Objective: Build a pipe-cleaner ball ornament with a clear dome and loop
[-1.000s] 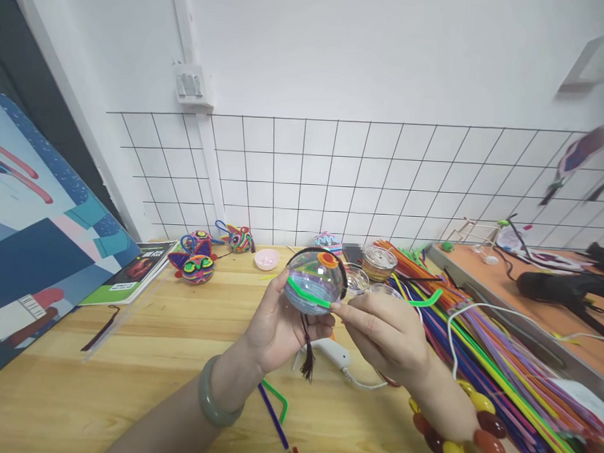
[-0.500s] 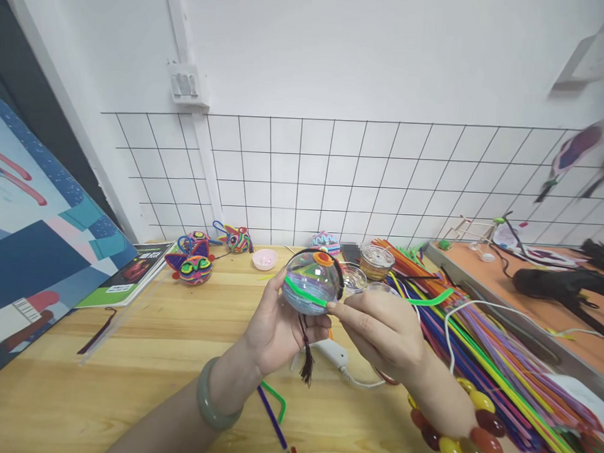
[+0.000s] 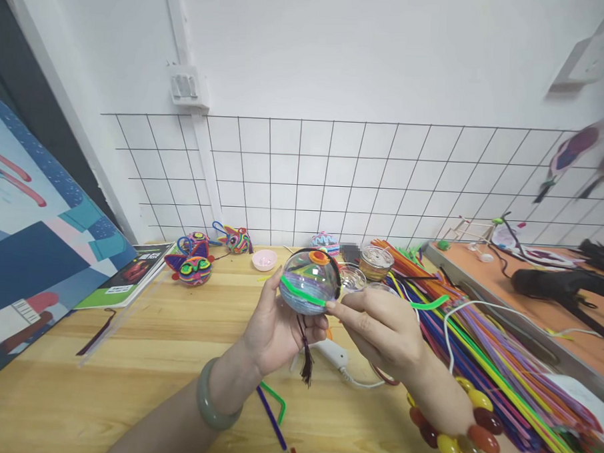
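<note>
My left hand [image 3: 276,329] cups a clear plastic ball [image 3: 309,281] from below, above the wooden table [image 3: 167,341]. The ball carries purple and coloured strands, an orange disc on top and a dark tassel [image 3: 306,360] hanging beneath. A green pipe cleaner [image 3: 304,293] runs across the ball's front. My right hand [image 3: 382,330] pinches this pipe cleaner at the ball's right side; its free end [image 3: 429,302] sticks out to the right behind the hand.
A large heap of coloured pipe cleaners [image 3: 496,355] covers the table's right part, with a white cable [image 3: 458,313] over it. Small clear jars [image 3: 375,260], a pink bowl [image 3: 264,259], pipe-cleaner figures [image 3: 193,262], a booklet [image 3: 130,276] and a white glue gun [image 3: 334,353] lie around.
The ball and both hands have shifted slightly left and a little up; the grip on the ball and the green pipe cleaner is unchanged.
</note>
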A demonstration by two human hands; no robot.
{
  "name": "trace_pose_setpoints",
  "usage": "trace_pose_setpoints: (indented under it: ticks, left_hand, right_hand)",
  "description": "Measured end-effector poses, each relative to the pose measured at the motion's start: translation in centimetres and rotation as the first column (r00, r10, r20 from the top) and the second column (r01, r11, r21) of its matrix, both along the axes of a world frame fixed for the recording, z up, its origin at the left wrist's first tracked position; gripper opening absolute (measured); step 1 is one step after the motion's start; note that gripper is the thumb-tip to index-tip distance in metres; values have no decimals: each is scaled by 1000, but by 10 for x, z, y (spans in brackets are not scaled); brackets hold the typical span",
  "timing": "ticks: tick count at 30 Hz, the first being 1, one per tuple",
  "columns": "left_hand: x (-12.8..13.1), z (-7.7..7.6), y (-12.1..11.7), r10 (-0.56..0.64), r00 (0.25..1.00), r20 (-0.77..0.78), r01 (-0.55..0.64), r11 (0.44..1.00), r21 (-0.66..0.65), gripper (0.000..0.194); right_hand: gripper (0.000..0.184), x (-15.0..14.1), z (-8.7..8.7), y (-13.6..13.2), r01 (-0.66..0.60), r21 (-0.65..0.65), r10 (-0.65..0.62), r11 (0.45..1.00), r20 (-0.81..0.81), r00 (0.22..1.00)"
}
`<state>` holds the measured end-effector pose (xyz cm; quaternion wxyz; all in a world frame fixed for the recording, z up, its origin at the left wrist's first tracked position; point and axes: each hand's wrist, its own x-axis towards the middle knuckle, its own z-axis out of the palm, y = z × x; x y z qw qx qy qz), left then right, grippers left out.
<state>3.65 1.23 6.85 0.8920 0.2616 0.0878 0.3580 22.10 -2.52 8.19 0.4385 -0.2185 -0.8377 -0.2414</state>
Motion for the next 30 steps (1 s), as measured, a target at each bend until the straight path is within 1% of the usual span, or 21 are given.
trace_pose_setpoints:
  ticks: [9,16,22,26,30]
  left_hand:
    - [-1,0,-1,-29,1000,12,29,1000,-3,59]
    - [-2,-2,2,-64,998,30,63,998,22,59]
    - [-2,-4,1,-77,996,55,75,996,43,56]
    - [-4,-1,0,-90,994,56,88,995,38,60]
    - [-7,3,-1,-76,997,24,76,997,5,66]
  right_hand:
    - [28,-1,1,-1,-7,5,7,1000,-24,1000]
    - [33,0,0,-2,16,-12,-16,1000,14,1000]
    - [30,1,1,-2,4,2,-4,1000,35,999]
    - [32,3,0,-1,9,-19,-8,1000,32,999]
    - [33,4,0,-1,52,-32,-51,998,23,998]
